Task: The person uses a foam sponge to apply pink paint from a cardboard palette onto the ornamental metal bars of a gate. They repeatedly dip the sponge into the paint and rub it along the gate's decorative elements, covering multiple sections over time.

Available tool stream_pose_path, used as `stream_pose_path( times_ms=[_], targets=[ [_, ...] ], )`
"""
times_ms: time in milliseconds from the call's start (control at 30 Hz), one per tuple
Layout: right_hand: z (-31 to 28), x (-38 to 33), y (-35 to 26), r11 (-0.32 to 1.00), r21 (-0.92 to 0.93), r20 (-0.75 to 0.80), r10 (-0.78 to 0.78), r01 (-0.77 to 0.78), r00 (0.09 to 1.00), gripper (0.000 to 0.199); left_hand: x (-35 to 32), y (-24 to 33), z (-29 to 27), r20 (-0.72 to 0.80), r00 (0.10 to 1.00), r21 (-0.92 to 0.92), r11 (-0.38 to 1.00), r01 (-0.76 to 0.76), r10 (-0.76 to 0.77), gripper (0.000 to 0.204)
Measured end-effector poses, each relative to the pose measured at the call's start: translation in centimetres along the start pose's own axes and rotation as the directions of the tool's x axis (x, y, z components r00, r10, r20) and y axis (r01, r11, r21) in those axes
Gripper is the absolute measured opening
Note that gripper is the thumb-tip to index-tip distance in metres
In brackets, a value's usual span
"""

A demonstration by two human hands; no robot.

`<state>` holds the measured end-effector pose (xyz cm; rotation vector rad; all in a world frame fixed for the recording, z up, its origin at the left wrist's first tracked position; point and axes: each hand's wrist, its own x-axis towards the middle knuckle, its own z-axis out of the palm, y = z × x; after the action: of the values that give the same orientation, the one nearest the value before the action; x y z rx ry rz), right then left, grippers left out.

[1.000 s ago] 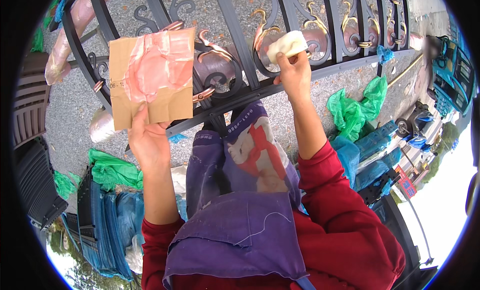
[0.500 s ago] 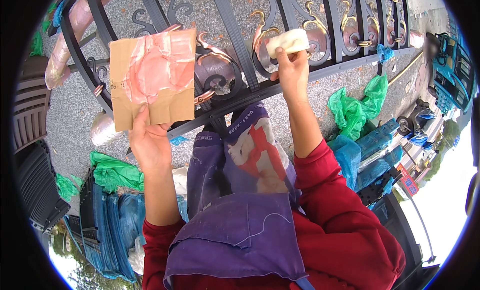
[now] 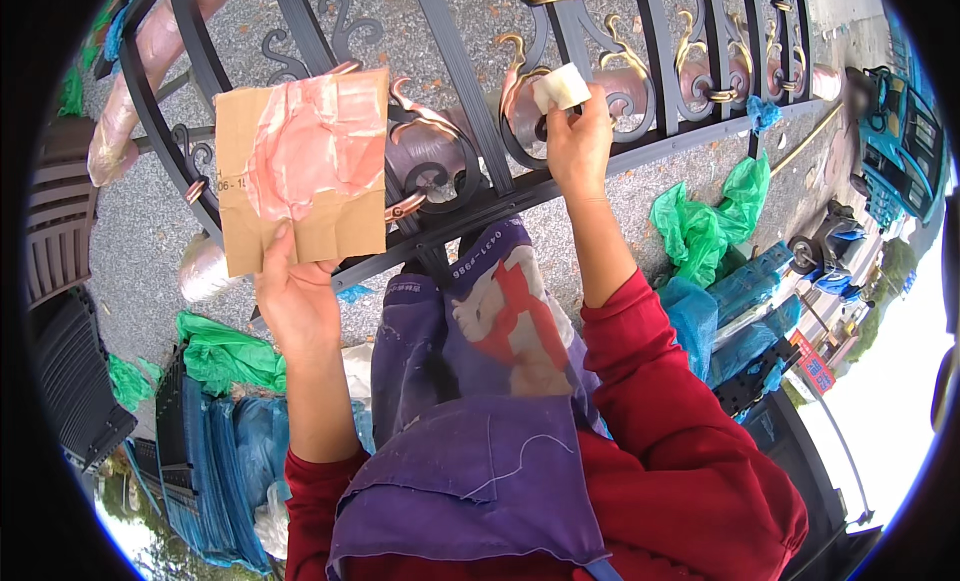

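Note:
My left hand (image 3: pixel 300 303) grips the lower edge of a square of brown cardboard (image 3: pixel 312 166), thumb on top and fingers underneath. Shiny pink-copper paint is smeared over the cardboard's middle. Between the fingers of my right hand (image 3: pixel 582 149) is a small pale cream sponge (image 3: pixel 562 88). The sponge is over a scroll of the black metal fence panel (image 3: pixel 530 189); I cannot tell whether it touches. Some scrolls and collars on the panel are gold or copper coloured, such as the copper scroll (image 3: pixel 410 206) beside the cardboard; others are plain dark.
Wrapped pipe-like supports (image 3: pixel 150 91) lie under the panel on grey gravelly ground. Green plastic sheeting (image 3: pixel 705 226) is at the right, more at the left. Blue-wrapped bundles (image 3: pixel 235 451) stand low left. A scooter (image 3: pixel 835 246) and a teal vehicle (image 3: pixel 900 146) are far right.
My right hand has shifted slightly left, and the sponge has turned so it shows a shorter, blockier side. The cardboard has dropped slightly toward me, still in my left hand.

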<state>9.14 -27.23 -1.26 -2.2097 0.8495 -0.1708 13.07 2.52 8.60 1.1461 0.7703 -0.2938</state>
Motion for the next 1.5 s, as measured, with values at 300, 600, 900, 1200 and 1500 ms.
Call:
stream_pose_path(
  times_ms=[300,600,900,1200,1500],
  targets=[
    [0.8,0.7,0.8,0.997,0.059,0.041,0.05,-0.052,0.998,0.021,0.1,-0.1,-0.4,0.02,1.0,-0.006,1.0,-0.004,0.004,0.035],
    [1.0,0.3,-0.2,0.98,0.189,0.066,0.055,-0.066,0.996,0.02,0.2,-0.3,-0.7,0.04,0.999,-0.002,1.0,0.019,-0.019,0.039],
    [0.0,0.4,-1.5,0.996,0.066,0.102,-0.064,0.058,0.993,0.024,0.3,-0.4,-1.1,0.05,0.999,0.004,1.0,0.013,-0.014,0.038],
    [-1.4,0.9,-1.9,0.997,0.021,0.244,-0.083,0.081,0.966,0.026,0.0,-0.2,-0.6,0.043,0.999,0.009,1.0,0.007,-0.007,0.04],
    [-1.6,2.0,-1.6,0.999,-0.016,0.213,-0.03,0.034,0.977,0.026,0.3,-0.3,-1.3,0.045,0.999,0.001,1.0,0.004,-0.004,0.039]
  ],
)
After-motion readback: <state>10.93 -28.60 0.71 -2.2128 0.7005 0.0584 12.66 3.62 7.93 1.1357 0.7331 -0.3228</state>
